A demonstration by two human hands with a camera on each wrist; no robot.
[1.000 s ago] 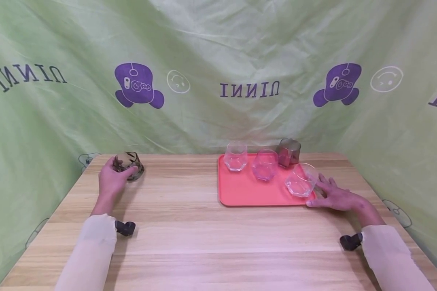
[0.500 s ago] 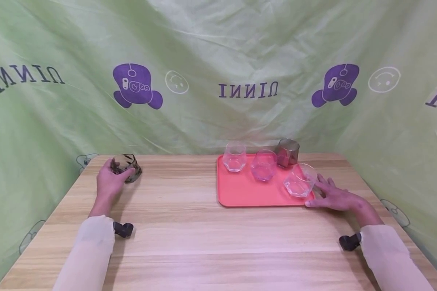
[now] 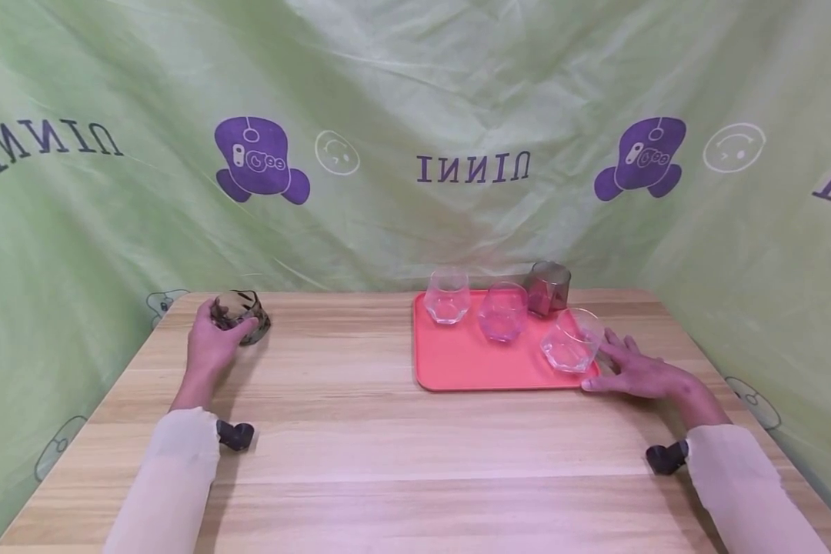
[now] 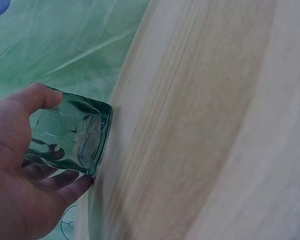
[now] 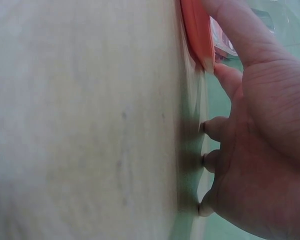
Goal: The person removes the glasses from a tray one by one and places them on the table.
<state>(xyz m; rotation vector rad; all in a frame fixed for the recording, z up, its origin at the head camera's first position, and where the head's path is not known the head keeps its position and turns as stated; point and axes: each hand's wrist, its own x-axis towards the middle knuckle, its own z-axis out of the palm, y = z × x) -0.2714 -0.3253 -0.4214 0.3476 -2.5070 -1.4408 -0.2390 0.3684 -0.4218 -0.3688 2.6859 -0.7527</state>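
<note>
At the far left of the table my left hand (image 3: 211,338) grips a dark smoky drinking glass (image 3: 255,332), thumb on the near side and fingers round the other. In the left wrist view the faceted glass (image 4: 85,132) looks greenish, its base at the tabletop. My right hand (image 3: 640,373) lies at the near right corner of a red tray (image 3: 457,373). Its fingers are spread with tips on the table; thumb and index finger (image 5: 227,77) touch the tray's edge. Beside that hand a clear glass (image 3: 568,354) sits tilted on the tray.
Also on the tray are another clear glass (image 3: 448,308), a pinkish-looking glass (image 3: 503,323) and a dark smoky glass (image 3: 547,292) at the back right corner. A green printed cloth (image 3: 388,223) hangs behind and beside the wooden table (image 3: 388,454).
Almost nothing differs. The dark glass in my left hand has shifted slightly left since the first frame; the right hand stays at the tray corner.
</note>
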